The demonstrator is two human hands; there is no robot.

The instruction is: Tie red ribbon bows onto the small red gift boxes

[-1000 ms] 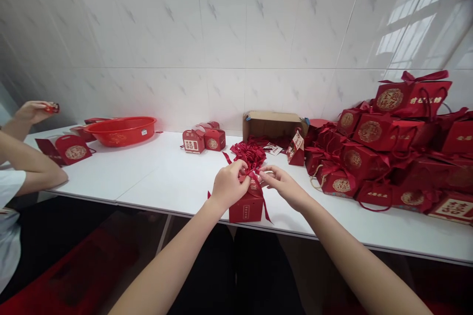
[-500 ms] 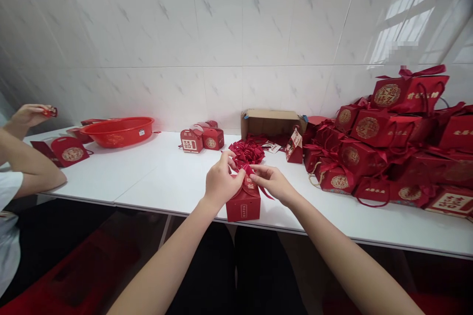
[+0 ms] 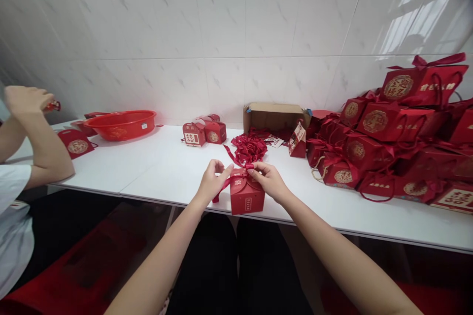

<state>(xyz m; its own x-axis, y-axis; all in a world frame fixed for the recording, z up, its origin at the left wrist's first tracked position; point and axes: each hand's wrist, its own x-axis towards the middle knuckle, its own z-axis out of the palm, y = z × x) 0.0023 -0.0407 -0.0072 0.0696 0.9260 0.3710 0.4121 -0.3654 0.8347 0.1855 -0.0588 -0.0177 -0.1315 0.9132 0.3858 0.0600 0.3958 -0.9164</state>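
Observation:
A small red gift box [image 3: 247, 199] stands upright at the table's front edge, its curved top flaps folded together. Dark red ribbon [image 3: 222, 188] runs across its top, one tail hanging at the left. My left hand [image 3: 213, 179] is at the box's upper left, thumb and fingers closed on the ribbon. On the other side, my right hand [image 3: 269, 178] pinches a loop of the same ribbon above the box top. Just behind lies a heap of red ribbons [image 3: 249, 148]. Fingers partly hide the crossing of the ribbon.
Finished-looking red boxes [image 3: 373, 152] are piled at the right. An open cardboard box [image 3: 277, 108] and small red boxes [image 3: 194, 135] stand near the wall. At the left are a red basin [image 3: 121, 128] and a co-worker's arm [image 3: 51, 157] on the white table [image 3: 158, 162].
My left hand has moved left and down from the box top, drawing ribbon to that side. My right hand stays at the top with a loop. The co-worker's hand has shifted.

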